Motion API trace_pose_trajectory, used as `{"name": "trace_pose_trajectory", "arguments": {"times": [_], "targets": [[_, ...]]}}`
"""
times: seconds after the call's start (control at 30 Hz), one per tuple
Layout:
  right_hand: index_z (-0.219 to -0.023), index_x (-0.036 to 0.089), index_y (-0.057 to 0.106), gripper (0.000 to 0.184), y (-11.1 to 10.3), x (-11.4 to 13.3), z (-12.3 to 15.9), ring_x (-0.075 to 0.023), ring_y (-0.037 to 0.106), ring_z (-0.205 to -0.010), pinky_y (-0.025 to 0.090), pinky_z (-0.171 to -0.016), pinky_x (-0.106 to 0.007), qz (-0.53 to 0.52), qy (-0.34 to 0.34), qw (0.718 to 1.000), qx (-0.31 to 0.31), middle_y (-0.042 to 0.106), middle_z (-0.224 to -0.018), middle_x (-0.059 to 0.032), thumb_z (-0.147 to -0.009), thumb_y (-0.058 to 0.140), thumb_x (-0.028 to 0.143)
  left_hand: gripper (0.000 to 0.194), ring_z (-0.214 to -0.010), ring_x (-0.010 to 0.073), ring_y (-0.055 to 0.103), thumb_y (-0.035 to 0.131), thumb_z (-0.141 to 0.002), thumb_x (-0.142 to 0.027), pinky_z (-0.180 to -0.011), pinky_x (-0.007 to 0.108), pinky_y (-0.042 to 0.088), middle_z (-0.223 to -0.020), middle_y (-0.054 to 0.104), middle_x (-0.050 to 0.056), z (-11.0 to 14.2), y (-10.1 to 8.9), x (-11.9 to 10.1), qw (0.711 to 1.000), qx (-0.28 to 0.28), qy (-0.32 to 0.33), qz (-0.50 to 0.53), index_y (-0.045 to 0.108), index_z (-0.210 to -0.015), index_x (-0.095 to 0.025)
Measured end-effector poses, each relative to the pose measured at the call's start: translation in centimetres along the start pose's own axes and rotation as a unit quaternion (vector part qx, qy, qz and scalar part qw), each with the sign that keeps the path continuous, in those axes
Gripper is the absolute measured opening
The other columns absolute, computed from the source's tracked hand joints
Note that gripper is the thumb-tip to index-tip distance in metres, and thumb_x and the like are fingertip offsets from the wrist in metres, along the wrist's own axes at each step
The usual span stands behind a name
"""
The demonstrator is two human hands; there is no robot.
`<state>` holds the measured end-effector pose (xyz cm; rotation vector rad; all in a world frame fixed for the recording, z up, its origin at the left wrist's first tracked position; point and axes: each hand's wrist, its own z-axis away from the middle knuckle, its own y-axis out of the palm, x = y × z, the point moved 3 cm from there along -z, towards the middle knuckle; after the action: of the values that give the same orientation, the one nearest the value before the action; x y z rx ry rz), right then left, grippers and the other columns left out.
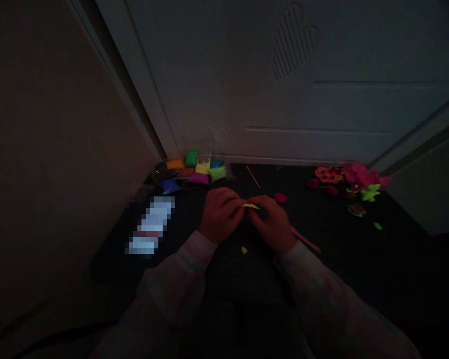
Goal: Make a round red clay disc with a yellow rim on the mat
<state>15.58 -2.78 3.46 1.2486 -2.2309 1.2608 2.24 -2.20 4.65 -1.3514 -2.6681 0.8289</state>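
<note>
Looks like a shaping step in hand: working a thin yellow piece (251, 205), probably soft clay, between the fingertips of the left hand (220, 215) and the right hand (271, 222). Is held up between both, near the middle of the view, above the dark table (224, 279). Seems to call next for a light, even pinch from both sides, with small adjustments of thumb and forefinger rather than a hard pull, for fear of tearing or flattening something so slim. Reaches forward with both forearms, in pale sleeves (194, 254), slanting inward from the lower edge to bring the hands almost together. Turns the backs of both hands upward, with fingers curled inward and thumbs toward the near side. Pinches the yellow piece from left and right at once; cannot tell, in such dim light, the exact placing of each fingertip or the full length of the piece, partly covered by fingers. Shows also a small yellow lump (244, 250) on the near side of the hands, a pink disc (280, 198) just beyond the right hand, and a pink strip (309, 240) beside the right wrist, partly hidden.
</note>
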Motion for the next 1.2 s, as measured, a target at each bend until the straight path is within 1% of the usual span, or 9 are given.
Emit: {"name": "trace_pose_trajectory", "arguments": {"times": [0.2, 0.3, 0.43, 0.73, 0.83, 0.97, 1.1, 1.2], "targets": [[-0.085, 0.021, 0.055, 0.010, -0.07, -0.01, -0.06, -0.0165, 0.056, -0.079, 0.041, -0.072, -0.032, 0.000, 0.000, 1.000, 0.005, 0.062, -0.082, -0.0023, -0.076, 0.050, 0.021, 0.008, -0.082, 0.0150, 0.052, 0.057, -0.072, -0.016, -0.074, 0.031, 0.044, -0.078, 0.059, 0.002, 0.01, 0.08, 0.09, 1.000, 0.009, -0.009, 0.000, 0.058, -0.080, -0.018], [-0.084, 0.022, 0.056, 0.010, -0.02, -0.04, -0.06, -0.0169, 0.056, -0.078, 0.041, -0.072, -0.033, 0.002, 0.002, 1.000, 0.010, 0.063, -0.081, -0.0021, -0.076, 0.050, 0.021, 0.012, -0.083, 0.0154, 0.052, 0.057, -0.072, -0.016, -0.073, 0.032, 0.044, -0.079, 0.059, 0.003, 0.07, 0.08, 0.14, 1.000, 0.010, 0.006, -0.006, 0.059, -0.084, -0.018], [-0.084, 0.021, 0.056, 0.010, 0.06, -0.11, -0.07, -0.0172, 0.056, -0.078, 0.041, -0.072, -0.034, 0.002, 0.012, 1.000, 0.016, 0.063, -0.080, -0.0022, -0.075, 0.050, 0.021, 0.012, -0.083, 0.0158, 0.051, 0.057, -0.072, -0.016, -0.073, 0.032, 0.043, -0.079, 0.059, 0.003, 0.23, 0.17, 0.19, 0.999, 0.017, 0.029, -0.019, 0.059, -0.083, -0.019], [-0.082, 0.021, 0.058, 0.010, 0.16, -0.18, -0.14, -0.0157, 0.057, -0.074, 0.043, -0.069, -0.030, -0.022, 0.049, 0.998, 0.030, 0.063, -0.077, -0.0010, -0.075, 0.050, 0.023, 0.008, -0.080, 0.0156, 0.053, 0.056, -0.073, -0.016, -0.073, 0.032, 0.043, -0.076, 0.062, 0.002, 0.43, 0.30, 0.17, 0.998, 0.025, 0.043, -0.024, 0.058, -0.081, -0.017], [-0.082, 0.020, 0.058, 0.010, 0.21, -0.25, -0.15, -0.0154, 0.058, -0.073, 0.044, -0.068, -0.030, -0.030, 0.058, 0.997, 0.038, 0.064, -0.077, -0.0012, -0.075, 0.051, 0.023, 0.008, -0.079, 0.0157, 0.053, 0.056, -0.073, -0.016, -0.072, 0.032, 0.043, -0.075, 0.062, 0.003, 0.40, 0.34, 0.16, 0.998, 0.032, 0.043, -0.022, 0.058, -0.081, -0.016], [-0.082, 0.020, 0.059, 0.012, 0.24, -0.25, -0.18, -0.0152, 0.058, -0.074, 0.045, -0.068, -0.029, -0.036, 0.064, 0.996, 0.048, 0.064, -0.079, -0.0013, -0.074, 0.051, 0.021, 0.010, -0.079, 0.0157, 0.053, 0.055, -0.074, -0.018, -0.072, 0.032, 0.043, -0.074, 0.061, 0.003, 0.35, 0.38, 0.22, 0.998, 0.036, 0.041, -0.024, 0.059, -0.083, -0.017], [-0.081, 0.020, 0.059, 0.011, 0.24, -0.18, -0.19, -0.0151, 0.058, -0.073, 0.045, -0.067, -0.029, -0.033, 0.061, 0.996, 0.049, 0.064, -0.077, -0.0012, -0.074, 0.051, 0.021, 0.009, -0.077, 0.0157, 0.052, 0.055, -0.074, -0.017, -0.070, 0.032, 0.043, -0.073, 0.061, 0.002, 0.33, 0.43, 0.24, 0.998, 0.040, 0.042, -0.023, 0.060, -0.081, -0.017], [-0.079, 0.021, 0.059, 0.010, 0.26, -0.20, -0.18, -0.0150, 0.058, -0.071, 0.045, -0.066, -0.029, -0.023, 0.054, 0.997, 0.050, 0.064, -0.076, -0.0010, -0.074, 0.051, 0.022, 0.008, -0.077, 0.0155, 0.052, 0.055, -0.074, -0.017, -0.070, 0.032, 0.043, -0.073, 0.060, 0.003, 0.35, 0.54, 0.30, 0.999, 0.045, 0.027, -0.012, 0.060, -0.080, -0.017]]}}
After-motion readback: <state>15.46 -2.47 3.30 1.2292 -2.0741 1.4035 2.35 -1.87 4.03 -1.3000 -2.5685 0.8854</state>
